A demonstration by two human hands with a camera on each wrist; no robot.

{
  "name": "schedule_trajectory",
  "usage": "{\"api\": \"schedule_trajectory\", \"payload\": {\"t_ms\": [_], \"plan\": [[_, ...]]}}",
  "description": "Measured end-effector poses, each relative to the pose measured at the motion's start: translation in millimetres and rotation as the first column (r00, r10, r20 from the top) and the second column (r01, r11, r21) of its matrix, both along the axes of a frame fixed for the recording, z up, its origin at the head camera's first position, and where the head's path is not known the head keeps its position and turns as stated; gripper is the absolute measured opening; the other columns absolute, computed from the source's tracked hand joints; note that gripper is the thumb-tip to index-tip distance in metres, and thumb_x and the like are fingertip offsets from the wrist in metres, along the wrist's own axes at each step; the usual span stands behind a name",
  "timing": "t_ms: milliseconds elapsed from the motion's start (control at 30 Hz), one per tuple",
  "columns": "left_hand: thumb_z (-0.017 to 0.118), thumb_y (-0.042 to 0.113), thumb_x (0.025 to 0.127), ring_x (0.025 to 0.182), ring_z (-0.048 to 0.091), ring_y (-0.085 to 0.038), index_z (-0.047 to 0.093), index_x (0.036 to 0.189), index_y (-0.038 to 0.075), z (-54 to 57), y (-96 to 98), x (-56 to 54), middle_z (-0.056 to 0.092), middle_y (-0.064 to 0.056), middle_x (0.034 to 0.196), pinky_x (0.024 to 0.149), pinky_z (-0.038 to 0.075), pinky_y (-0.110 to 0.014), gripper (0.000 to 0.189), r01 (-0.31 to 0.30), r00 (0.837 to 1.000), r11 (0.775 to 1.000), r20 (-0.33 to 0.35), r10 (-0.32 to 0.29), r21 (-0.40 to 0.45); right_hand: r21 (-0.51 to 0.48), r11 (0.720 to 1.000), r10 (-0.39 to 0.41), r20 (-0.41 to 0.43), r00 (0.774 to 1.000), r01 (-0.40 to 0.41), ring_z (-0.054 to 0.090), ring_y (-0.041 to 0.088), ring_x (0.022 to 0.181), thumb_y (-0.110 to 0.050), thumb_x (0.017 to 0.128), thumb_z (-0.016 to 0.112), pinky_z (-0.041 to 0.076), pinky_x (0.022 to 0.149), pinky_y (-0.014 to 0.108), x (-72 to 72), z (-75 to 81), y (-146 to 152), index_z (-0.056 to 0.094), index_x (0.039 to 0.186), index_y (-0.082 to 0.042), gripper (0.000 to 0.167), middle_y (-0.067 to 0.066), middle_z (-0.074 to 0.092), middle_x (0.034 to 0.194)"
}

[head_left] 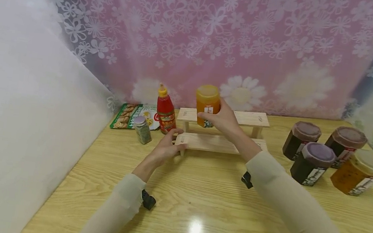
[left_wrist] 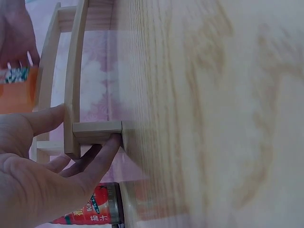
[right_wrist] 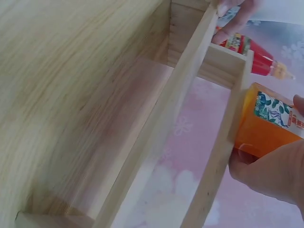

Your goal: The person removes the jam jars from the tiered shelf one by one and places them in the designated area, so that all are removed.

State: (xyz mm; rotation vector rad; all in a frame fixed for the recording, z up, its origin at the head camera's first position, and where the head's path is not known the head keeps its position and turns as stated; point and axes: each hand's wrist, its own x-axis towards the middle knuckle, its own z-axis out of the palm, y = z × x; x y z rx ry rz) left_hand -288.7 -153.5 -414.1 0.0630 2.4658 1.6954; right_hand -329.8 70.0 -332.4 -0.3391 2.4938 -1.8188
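Note:
My right hand grips an orange jar with a yellow lid, upright at the left part of the top tier of a two-tier wooden rack. In the right wrist view, the base of the orange jar is right against the upper board; I cannot tell whether it bears its weight there. My left hand holds the left end of the lower board. In the left wrist view, its thumb lies on the board's top and its fingers reach under, beside the short leg.
Left of the rack stand a red sauce bottle with a yellow cap and a small spice jar. A green-and-white food packet lies behind them. At the right are dark jars and an amber jar. A floral curtain hangs behind.

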Motion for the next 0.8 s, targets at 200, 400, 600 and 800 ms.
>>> {"api": "schedule_trajectory", "payload": {"t_ms": [200,400,600,800], "plan": [[0.072,0.018,0.1,0.133,0.051,-0.038,0.043,0.154,0.016,1.5,-3.8,2.1,0.044,-0.021,0.153,0.099,0.051,-0.049,0.061,0.01,1.0,1.0,-0.003,-0.01,0.008,-0.011,1.0,0.014,-0.014,1.0,-0.014,0.054,0.033,0.13,-0.028,0.091,0.084,0.046,0.109,0.054,15.7,1.2,17,0.038,0.157,-0.013,0.083,0.014,0.054,0.144],[0.071,0.016,0.101,0.13,0.054,-0.038,0.042,0.154,0.013,1.1,-3.6,4.0,0.046,-0.023,0.151,0.095,0.054,-0.046,0.061,0.015,1.0,0.999,0.004,-0.015,0.031,-0.006,1.0,-0.009,-0.034,0.999,0.009,0.057,0.034,0.127,-0.026,0.089,0.086,0.048,0.107,0.054,30.7,-0.3,32,0.045,0.152,-0.011,0.077,0.014,0.057,0.14],[0.072,0.015,0.1,0.128,0.056,-0.037,0.043,0.154,0.014,-1.3,-0.8,3.4,0.048,-0.023,0.149,0.093,0.055,-0.043,0.061,0.014,1.0,0.999,0.003,-0.014,0.037,0.005,1.0,-0.028,0.03,0.999,0.028,0.058,0.033,0.126,-0.03,0.089,0.085,0.049,0.105,0.054,53.3,-3.6,53,0.047,0.151,-0.013,0.075,0.013,0.058,0.139],[0.071,0.014,0.1,0.129,0.055,-0.038,0.043,0.155,0.013,-0.4,1.1,2.0,0.046,-0.024,0.15,0.095,0.055,-0.046,0.061,0.014,1.0,0.999,-0.007,-0.014,0.032,0.06,0.998,-0.03,0.051,0.998,0.027,0.055,0.037,0.128,-0.032,0.09,0.084,0.049,0.104,0.055,80.8,-8.0,80,0.044,0.152,-0.006,0.078,0.019,0.055,0.143]]}}
